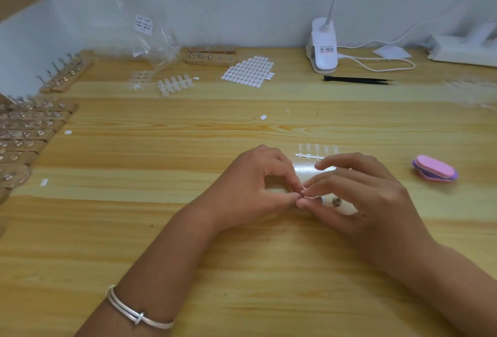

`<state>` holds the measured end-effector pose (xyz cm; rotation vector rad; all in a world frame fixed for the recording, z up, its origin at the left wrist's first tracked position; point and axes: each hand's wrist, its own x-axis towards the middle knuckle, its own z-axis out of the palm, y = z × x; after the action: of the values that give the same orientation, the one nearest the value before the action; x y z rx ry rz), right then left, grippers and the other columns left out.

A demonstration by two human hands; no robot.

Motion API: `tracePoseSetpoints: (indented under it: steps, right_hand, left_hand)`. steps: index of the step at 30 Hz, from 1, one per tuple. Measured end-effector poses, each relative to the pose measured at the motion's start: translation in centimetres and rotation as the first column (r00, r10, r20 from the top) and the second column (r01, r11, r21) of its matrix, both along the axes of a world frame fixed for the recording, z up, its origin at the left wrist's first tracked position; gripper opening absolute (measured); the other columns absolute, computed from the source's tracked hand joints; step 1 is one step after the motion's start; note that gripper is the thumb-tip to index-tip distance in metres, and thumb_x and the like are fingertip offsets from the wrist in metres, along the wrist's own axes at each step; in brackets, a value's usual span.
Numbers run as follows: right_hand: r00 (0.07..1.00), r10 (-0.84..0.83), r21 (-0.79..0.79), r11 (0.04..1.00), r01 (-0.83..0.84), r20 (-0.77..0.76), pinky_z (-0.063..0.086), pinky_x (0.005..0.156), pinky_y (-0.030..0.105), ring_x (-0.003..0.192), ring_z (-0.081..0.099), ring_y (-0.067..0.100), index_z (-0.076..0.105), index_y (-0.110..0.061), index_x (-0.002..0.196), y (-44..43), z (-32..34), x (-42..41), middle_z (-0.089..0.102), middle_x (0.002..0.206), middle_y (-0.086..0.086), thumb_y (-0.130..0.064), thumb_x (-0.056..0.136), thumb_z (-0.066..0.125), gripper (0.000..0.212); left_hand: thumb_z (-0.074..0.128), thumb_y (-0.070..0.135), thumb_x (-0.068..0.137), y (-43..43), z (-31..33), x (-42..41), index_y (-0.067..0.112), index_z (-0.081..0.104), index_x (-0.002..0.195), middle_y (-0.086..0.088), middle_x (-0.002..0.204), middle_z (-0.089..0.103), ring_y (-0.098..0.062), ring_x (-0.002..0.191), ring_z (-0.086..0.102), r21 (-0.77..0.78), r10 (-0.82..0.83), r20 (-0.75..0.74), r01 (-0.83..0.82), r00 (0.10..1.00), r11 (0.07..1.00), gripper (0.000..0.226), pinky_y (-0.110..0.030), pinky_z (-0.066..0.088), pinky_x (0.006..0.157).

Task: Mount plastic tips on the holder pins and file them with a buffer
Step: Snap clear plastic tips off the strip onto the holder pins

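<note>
Over the pale wooden bench (188,229), the left hand (258,183) and right hand (357,191) each close their grip, pinching the row of small silver holder pins (319,199).

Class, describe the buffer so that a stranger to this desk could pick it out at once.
Start at the wooden table and look to the right of the right hand. A small stack of oval buffers lies flat on the wood there, apart from the hands. It is the only pink and purple thing on the table.

A pale wood-grain table (161,242) abuts a plain white wall (242,0), with a white clip lamp (324,48).
</note>
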<state>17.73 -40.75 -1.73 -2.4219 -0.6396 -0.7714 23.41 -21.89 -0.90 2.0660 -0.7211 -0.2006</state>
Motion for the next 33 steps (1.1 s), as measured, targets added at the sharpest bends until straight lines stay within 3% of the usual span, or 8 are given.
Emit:
tracePoseSetpoints:
  steps: [5,8,12,18,22,25,33]
  right_hand:
    - [0.996,-0.056,0.010,0.998,0.057,-0.067,0.051,0.090,0.044,0.105,0.066,0.024,0.077,-0.012,0.085,-0.2,0.2,-0.1,0.075,0.093,-0.003,-0.028,0.080,0.076,0.017]
    - [0.995,-0.073,-0.019,0.997,0.072,-0.072,0.050,0.092,0.046,0.108,0.066,0.030,0.076,-0.013,0.079,0.0,0.1,0.0,0.075,0.101,-0.002,-0.025,0.076,0.078,0.012]
    - [0.997,-0.054,-0.030,0.998,0.053,-0.057,0.046,0.095,0.040,0.111,0.065,0.030,0.075,-0.014,0.076,0.1,-0.1,0.1,0.074,0.102,-0.003,-0.023,0.078,0.077,0.009]
    - [1.000,-0.025,-0.091,0.996,0.023,-0.018,0.043,0.095,0.036,0.113,0.065,0.030,0.067,-0.011,0.072,0.8,0.1,0.3,0.073,0.093,-0.004,-0.013,0.078,0.074,0.010]
    - [0.995,-0.039,-0.144,0.989,0.027,-0.087,0.039,0.097,0.035,0.113,0.066,0.034,0.066,-0.010,0.074,1.0,0.7,0.4,0.072,0.088,-0.002,-0.003,0.075,0.081,0.016]
    - [0.996,-0.042,-0.217,0.976,0.024,-0.081,0.036,0.097,0.033,0.112,0.067,0.035,0.067,-0.009,0.075,1.4,1.3,0.3,0.071,0.085,0.001,-0.009,0.077,0.070,0.003]
    - [0.986,-0.062,-0.315,0.949,0.010,-0.157,0.036,0.104,0.040,0.111,0.067,0.037,0.067,-0.007,0.076,2.1,2.4,0.6,0.070,0.080,0.008,-0.009,0.073,0.066,0.004]
  left_hand:
    - [0.086,0.018,0.072,0.0,0.0,0.0,0.026,0.077,0.079,0.010,0.090,0.066,-0.011,0.103,0.058,0.017,0.005,-0.006,-0.004,1.000,1.000,0.013,-0.037,0.045,0.093]
    - [0.085,0.018,0.072,-0.1,0.0,0.0,0.024,0.077,0.079,0.009,0.091,0.066,-0.012,0.103,0.059,0.014,0.002,-0.003,-0.002,1.000,1.000,0.012,-0.039,0.045,0.093]
    - [0.084,0.018,0.072,-0.1,-0.1,0.0,0.024,0.077,0.078,0.009,0.090,0.066,-0.011,0.100,0.058,0.010,0.001,0.002,-0.001,1.000,1.000,0.011,-0.039,0.046,0.092]
    - [0.083,0.017,0.071,-0.3,-0.1,-0.1,0.033,0.070,0.073,0.009,0.089,0.067,-0.011,0.096,0.059,-0.010,0.002,0.016,-0.002,1.000,1.000,0.020,-0.039,0.046,0.089]
    - [0.082,0.016,0.071,-0.3,-0.3,0.0,0.031,0.068,0.072,0.006,0.089,0.068,-0.012,0.094,0.061,-0.025,0.004,0.027,-0.004,1.000,1.000,0.021,-0.041,0.048,0.087]
    - [0.080,0.020,0.071,-0.3,-0.4,0.0,0.033,0.069,0.072,0.007,0.089,0.069,-0.011,0.094,0.061,-0.025,0.007,0.014,-0.007,1.000,1.000,0.017,-0.041,0.048,0.086]
    - [0.084,0.008,0.071,-0.1,-0.3,0.1,0.023,0.074,0.072,0.006,0.088,0.070,-0.009,0.090,0.062,-0.022,0.027,-0.018,-0.028,0.999,0.999,0.018,-0.031,0.048,0.084]
